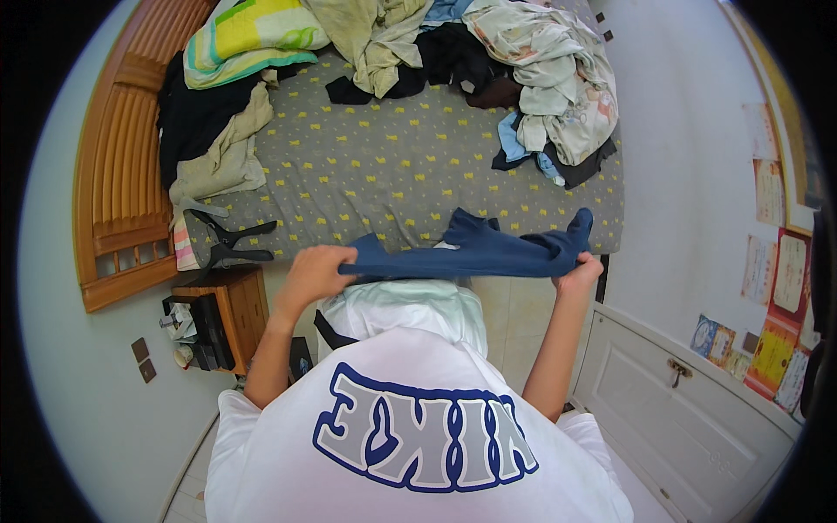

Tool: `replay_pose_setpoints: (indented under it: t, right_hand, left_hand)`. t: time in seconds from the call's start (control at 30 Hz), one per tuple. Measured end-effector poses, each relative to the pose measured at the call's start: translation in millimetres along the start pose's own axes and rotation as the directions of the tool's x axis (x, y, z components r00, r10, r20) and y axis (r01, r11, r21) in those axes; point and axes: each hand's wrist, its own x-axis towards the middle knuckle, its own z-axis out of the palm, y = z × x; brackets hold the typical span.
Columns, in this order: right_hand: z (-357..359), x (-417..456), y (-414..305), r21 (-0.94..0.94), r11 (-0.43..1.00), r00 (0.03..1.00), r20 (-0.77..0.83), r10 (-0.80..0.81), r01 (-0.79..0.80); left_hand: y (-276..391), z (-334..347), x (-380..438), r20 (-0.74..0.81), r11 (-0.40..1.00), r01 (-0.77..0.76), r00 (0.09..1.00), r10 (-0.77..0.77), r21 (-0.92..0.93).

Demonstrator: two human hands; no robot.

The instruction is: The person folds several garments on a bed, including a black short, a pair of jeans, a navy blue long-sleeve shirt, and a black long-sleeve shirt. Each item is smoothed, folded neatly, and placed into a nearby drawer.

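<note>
A dark blue garment [451, 258] is stretched sideways between my two hands at the near edge of the bed. My left hand [320, 273] pinches its left end, and my right hand [579, 271] grips the right end. Part of the cloth bunches up near the right hand and rests toward the mattress. Just left of my left hand, several dark clothes hangers [235, 242] lie at the bed's corner. The garment's exact kind is hard to tell while it is folded over.
The bed [392, 163] has a grey sheet with yellow figures. Rumpled clothes lie along its far side [373, 39], left [209, 131] and right [556, 85]. A wooden headboard [124, 157] and a nightstand [252, 314] stand left. At right is a white cabinet [680, 386] under papers on the wall.
</note>
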Motion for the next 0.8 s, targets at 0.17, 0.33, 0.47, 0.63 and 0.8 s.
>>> replay_pose_setpoints:
  t: [0.17,0.33,0.47,0.63,0.8]
  right_hand:
    - [100.5,18.1,7.9,-0.044,0.998,0.999,0.037,0.035,-0.034]
    - [215.7,19.4,39.0,-0.263,0.965,0.825,0.542,0.162,-0.017]
    - [311.6,-9.0,86.7,-0.337,0.940,0.660,0.693,0.289,-0.058]
    - [396.2,-67.1,121.5,-0.392,0.919,0.428,0.838,0.338,0.043]
    - [448.2,-106.6,132.0,-0.455,0.861,0.339,0.866,0.367,0.228]
  left_hand:
    - [-32.9,-35.3,-3.8,-0.373,0.975,0.218,0.908,-0.193,0.027]
    - [-55.3,-111.6,-29.6,-0.707,0.909,0.388,0.685,-0.173,0.154]
    - [-56.8,-175.9,-85.0,-0.858,0.837,0.510,0.504,-0.101,0.201]
    - [-37.6,-228.2,-154.8,-0.955,0.726,0.661,0.296,-0.021,0.189]
    - [45.8,-254.4,-219.0,-0.989,0.651,0.746,0.138,0.049,0.137]
